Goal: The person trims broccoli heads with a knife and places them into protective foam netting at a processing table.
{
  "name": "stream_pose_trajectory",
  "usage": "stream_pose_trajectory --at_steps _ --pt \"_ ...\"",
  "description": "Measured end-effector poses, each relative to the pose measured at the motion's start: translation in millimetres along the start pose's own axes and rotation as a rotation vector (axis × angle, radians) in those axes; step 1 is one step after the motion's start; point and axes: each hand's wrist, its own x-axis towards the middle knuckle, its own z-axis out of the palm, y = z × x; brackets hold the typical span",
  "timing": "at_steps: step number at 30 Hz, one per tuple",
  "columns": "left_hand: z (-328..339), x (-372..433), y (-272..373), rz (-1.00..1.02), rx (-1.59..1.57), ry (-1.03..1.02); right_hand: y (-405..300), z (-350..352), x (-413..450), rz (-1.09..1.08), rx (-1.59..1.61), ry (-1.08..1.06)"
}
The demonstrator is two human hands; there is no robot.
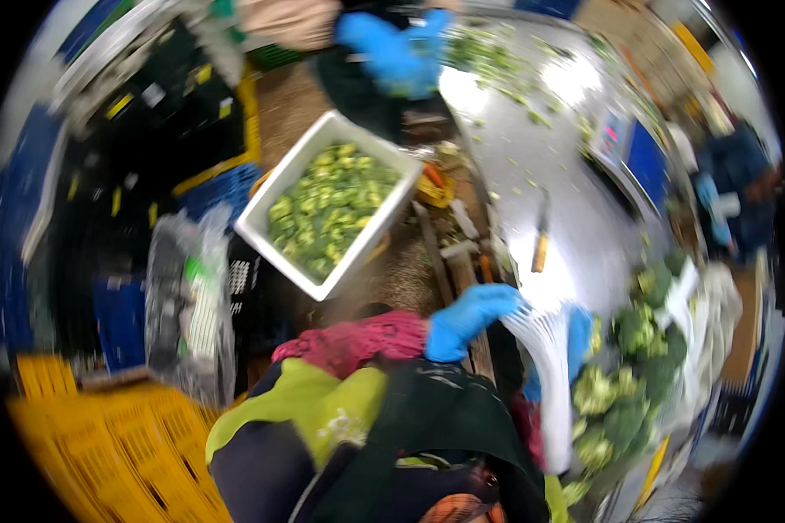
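My left hand [474, 317], in a blue glove, pinches one end of a long strip of white netting [553, 386]. Blue glove of my right hand [579, 337] shows behind the netting at the table's near edge, partly hidden by it; the netting seems to be drawn over or held by it, which the blur leaves unclear. Just beyond my hands a knife [541, 245] with a wooden handle lies on the steel table [510, 176]. Several broccoli heads [634, 333] are heaped right of my right hand, beside more white netting [683, 307].
A white box [383, 238] of broccoli pieces stands left of the table. A scale [618, 160] sits on the table's right side, and trimmings lie at its far end. Across from me are a co-worker's blue-gloved hands [396, 52]. Yellow crates [118, 444] stand at lower left.
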Motion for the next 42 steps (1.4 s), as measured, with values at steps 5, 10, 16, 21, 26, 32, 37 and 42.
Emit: stream_pose_trajectory --at_steps 5,10,16,21,26,32,37,42 --pt "-9 -28 52 -0.561 -0.638 -0.051 36 28 6 -0.184 -0.403 0.055" --pt "-16 -30 64 -0.811 -0.391 -0.320 28 32 4 0.386 -0.107 0.160" --pt "-45 -8 45 -0.792 -0.304 -0.166 14 -4 -21 0.321 0.146 0.156" --pt "-24 11 53 -0.572 -0.269 -0.055 22 -118 -9 -0.438 -1.112 0.760" --pt "-23 29 58 -0.402 -0.178 -0.054 37 -184 22 -0.074 -0.759 0.843" --pt "-19 37 48 -0.345 -0.219 -0.069 33 -139 65 -0.197 -0.636 0.638" --pt "-15 31 40 -0.356 -0.249 -0.103 19 -106 87 -0.549 -1.542 0.566" --pt "-30 20 36 -0.404 -0.248 -0.172 39 -90 94 -0.740 -1.368 0.259"
